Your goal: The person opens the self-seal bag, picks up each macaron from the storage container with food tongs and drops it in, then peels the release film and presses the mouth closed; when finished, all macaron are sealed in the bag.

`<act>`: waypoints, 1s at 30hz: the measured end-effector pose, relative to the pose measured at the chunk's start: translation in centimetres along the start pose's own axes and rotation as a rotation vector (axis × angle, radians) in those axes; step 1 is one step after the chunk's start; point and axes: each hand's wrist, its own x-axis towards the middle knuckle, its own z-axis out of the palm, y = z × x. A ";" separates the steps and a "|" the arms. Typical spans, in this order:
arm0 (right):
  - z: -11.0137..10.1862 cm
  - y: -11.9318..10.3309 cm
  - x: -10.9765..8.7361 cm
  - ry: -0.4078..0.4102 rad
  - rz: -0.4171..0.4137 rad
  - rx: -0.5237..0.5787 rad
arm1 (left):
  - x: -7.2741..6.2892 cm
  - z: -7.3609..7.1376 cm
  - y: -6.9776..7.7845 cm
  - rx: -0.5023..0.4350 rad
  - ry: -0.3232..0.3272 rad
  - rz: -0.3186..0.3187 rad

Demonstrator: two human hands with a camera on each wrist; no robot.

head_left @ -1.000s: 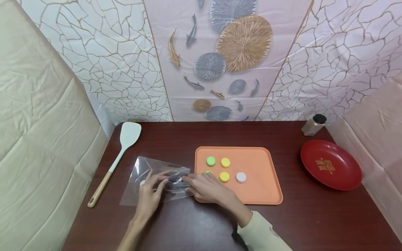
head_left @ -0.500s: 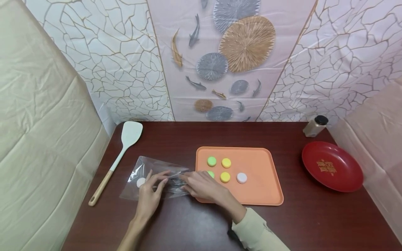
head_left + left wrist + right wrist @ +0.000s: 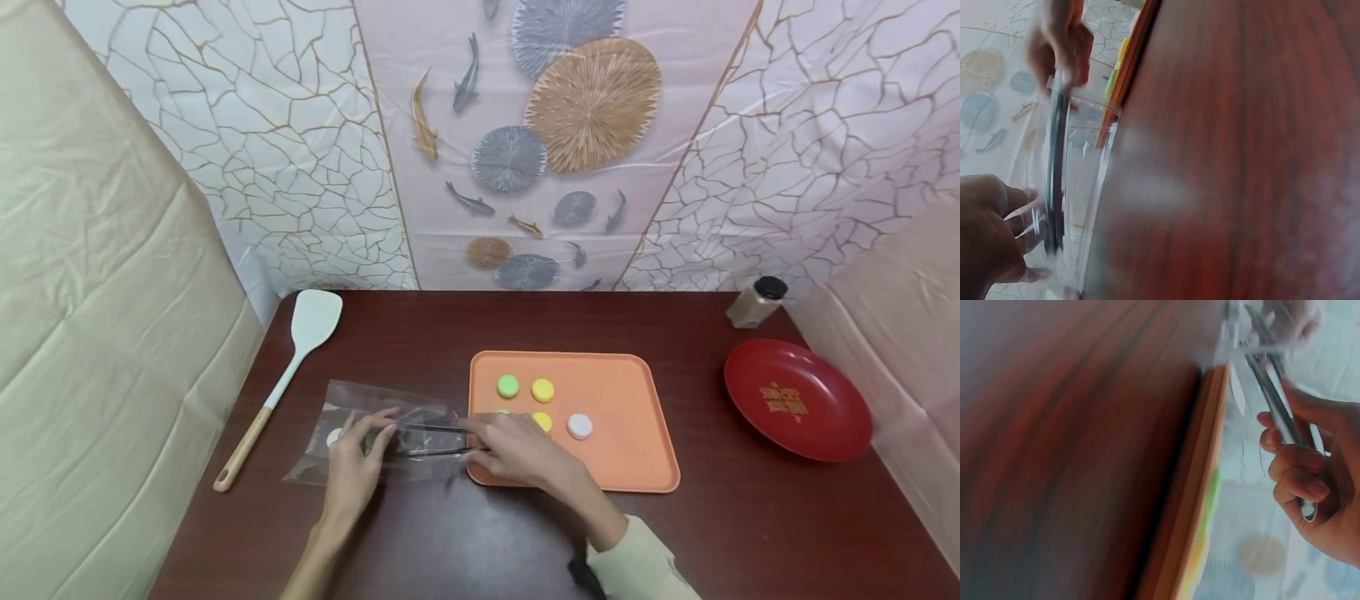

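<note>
A clear plastic bag (image 3: 341,400) lies on the table at centre left, its right end reaching the tray. My left hand (image 3: 354,462) holds it with thumb and fingers. In my right hand (image 3: 517,450) is a pair of metal tongs (image 3: 1274,400), gripped by the handle end; their two arms extend leftward into the bag, spread apart. A small round white macaron (image 3: 334,436) shows at the bag's far left, partly covered by my left hand. On the orange tray (image 3: 630,442) sit green macarons (image 3: 507,386), yellow macarons (image 3: 543,389) and a white macaron (image 3: 580,426).
A white spatula (image 3: 311,325) with a wooden handle lies at the left. Toward the right edge stand a red oval plate (image 3: 825,408) and a black-lidded jar (image 3: 753,304). Patterned cloth walls (image 3: 315,167) enclose the table (image 3: 420,325).
My right hand has moved right, over the tray's left side, drawing the tongs partly back so their arms now show between my hands. My left hand has stayed nearly in place on the bag.
</note>
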 end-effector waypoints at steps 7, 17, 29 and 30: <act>-2.2 3.8 -7.2 0.162 0.076 -0.021 | 1.1 -0.4 2.5 0.046 0.036 -0.051; -4.8 8.5 -17.9 0.242 0.451 -0.023 | 0.7 -0.5 2.8 0.019 0.025 -0.161; -5.5 10.4 -23.2 0.206 0.593 -0.004 | 0.9 -0.1 3.1 -0.006 -0.007 -0.204; -5.5 10.4 -23.4 0.209 0.587 -0.009 | 0.9 -0.1 3.2 -0.007 -0.008 -0.204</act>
